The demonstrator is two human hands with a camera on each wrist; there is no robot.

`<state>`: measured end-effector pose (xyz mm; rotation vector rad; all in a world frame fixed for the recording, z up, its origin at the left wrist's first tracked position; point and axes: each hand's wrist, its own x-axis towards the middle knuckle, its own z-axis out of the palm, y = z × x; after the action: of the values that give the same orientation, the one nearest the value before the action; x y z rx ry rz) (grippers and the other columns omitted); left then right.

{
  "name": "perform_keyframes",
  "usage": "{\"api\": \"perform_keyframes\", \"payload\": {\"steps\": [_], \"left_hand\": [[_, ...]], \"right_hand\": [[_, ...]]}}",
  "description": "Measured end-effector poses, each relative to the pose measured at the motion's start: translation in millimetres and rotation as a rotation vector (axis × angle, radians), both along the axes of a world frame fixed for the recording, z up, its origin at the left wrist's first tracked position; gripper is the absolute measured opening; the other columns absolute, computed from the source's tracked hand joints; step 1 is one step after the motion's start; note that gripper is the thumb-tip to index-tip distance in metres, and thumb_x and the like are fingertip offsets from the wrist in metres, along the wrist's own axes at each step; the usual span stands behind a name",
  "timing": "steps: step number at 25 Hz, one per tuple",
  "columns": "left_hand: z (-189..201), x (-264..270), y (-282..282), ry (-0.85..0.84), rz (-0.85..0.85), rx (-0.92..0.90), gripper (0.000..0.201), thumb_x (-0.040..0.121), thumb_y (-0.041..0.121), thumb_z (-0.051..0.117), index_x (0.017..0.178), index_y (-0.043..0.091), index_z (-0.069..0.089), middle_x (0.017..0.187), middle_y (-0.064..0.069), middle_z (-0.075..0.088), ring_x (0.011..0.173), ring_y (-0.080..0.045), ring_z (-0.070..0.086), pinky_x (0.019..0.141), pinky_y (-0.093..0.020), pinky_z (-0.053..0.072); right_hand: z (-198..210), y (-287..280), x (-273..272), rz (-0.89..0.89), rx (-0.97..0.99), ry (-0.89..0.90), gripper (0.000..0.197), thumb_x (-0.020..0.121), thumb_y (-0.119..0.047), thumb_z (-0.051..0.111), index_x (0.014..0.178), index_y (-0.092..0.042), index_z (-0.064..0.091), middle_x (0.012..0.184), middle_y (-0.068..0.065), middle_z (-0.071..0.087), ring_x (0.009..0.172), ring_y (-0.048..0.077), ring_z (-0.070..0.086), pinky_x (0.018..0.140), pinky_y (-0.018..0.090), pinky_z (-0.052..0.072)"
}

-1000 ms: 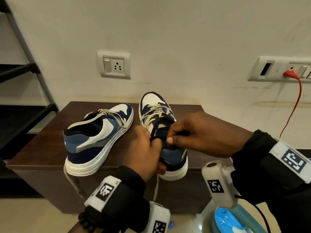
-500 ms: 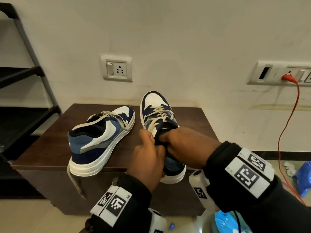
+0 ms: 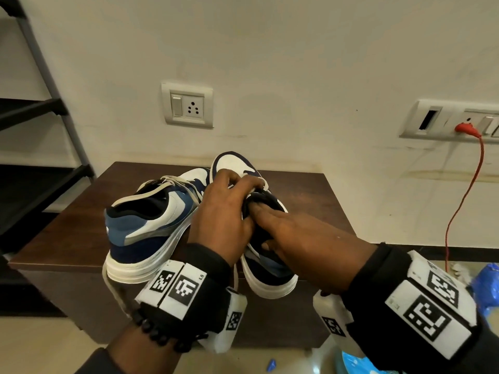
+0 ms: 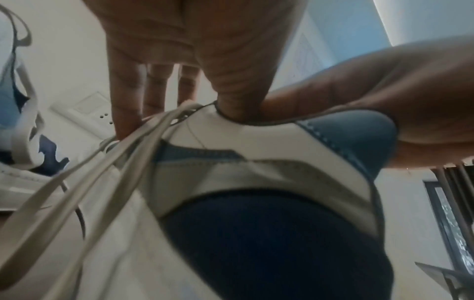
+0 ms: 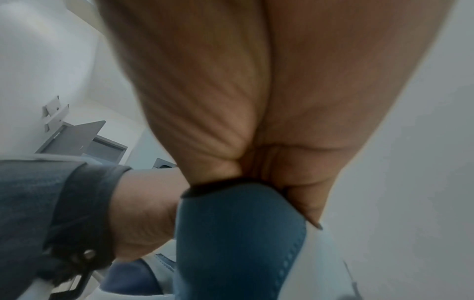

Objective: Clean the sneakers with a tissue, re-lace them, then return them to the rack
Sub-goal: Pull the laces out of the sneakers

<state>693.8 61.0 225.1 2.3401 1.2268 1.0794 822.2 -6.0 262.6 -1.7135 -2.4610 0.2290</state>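
Two navy, blue and white sneakers stand on a dark brown low table (image 3: 67, 238). The left sneaker (image 3: 151, 225) stands free, heel toward me. My hands cover most of the right sneaker (image 3: 270, 273), leaving only its white toe and heel in sight. My left hand (image 3: 240, 184) curls over its laces and tongue, and in the left wrist view the thumb presses into the collar while the left hand's fingers (image 4: 123, 113) reach the laces (image 4: 102, 162). My right hand (image 3: 259, 225) grips the blue heel (image 5: 241, 233), fingers inside the opening and thumb outside.
A black shoe rack (image 3: 40, 112) stands at the left against the wall. A red cable (image 3: 464, 201) hangs from the wall socket on the right. Blue plastic (image 3: 486, 282) lies on the floor at right. A loose lace (image 3: 108, 287) dangles over the table's front edge.
My left hand has moved forward from the tongue onto the laces. My right hand has let go of the tongue and slid into the shoe opening, gripping the heel.
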Motion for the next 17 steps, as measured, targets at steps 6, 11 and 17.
{"api": "perform_keyframes", "payload": {"steps": [6, 11, 17], "left_hand": [[-4.3, 8.2, -1.2, 0.109, -0.01, 0.115, 0.03, 0.08, 0.004, 0.06, 0.106, 0.019, 0.06, 0.101, -0.003, 0.061, 0.091, -0.021, 0.057, 0.07, -0.032, 0.046], [-3.1, 11.7, 7.5, 0.132, 0.035, 0.102, 0.02, 0.084, 0.01, 0.054, 0.102, 0.018, 0.058, 0.096, -0.004, 0.059, 0.084, -0.023, 0.054, 0.064, -0.03, 0.036], [3.6, 7.3, 5.5, 0.031, 0.036, 0.109, 0.014, 0.088, 0.016, 0.059, 0.101, 0.019, 0.055, 0.091, 0.0, 0.058, 0.079, -0.02, 0.055, 0.067, -0.033, 0.047]], "right_hand": [[8.0, 13.5, 1.0, -0.011, 0.015, -0.181, 0.034, 0.102, -0.028, 0.034, 0.119, -0.01, 0.056, 0.109, 0.006, 0.063, 0.096, 0.02, 0.059, 0.081, 0.026, 0.043], [35.8, 32.7, 0.8, 0.072, -0.275, -0.329, 0.03, 0.099, -0.025, 0.041, 0.114, -0.013, 0.064, 0.103, 0.003, 0.063, 0.083, 0.013, 0.049, 0.074, 0.018, 0.039], [30.9, 46.7, -24.8, -0.045, -0.524, -0.491, 0.034, 0.098, -0.011, 0.04, 0.13, -0.001, 0.049, 0.132, 0.017, 0.053, 0.116, 0.03, 0.051, 0.091, 0.028, 0.036]]}}
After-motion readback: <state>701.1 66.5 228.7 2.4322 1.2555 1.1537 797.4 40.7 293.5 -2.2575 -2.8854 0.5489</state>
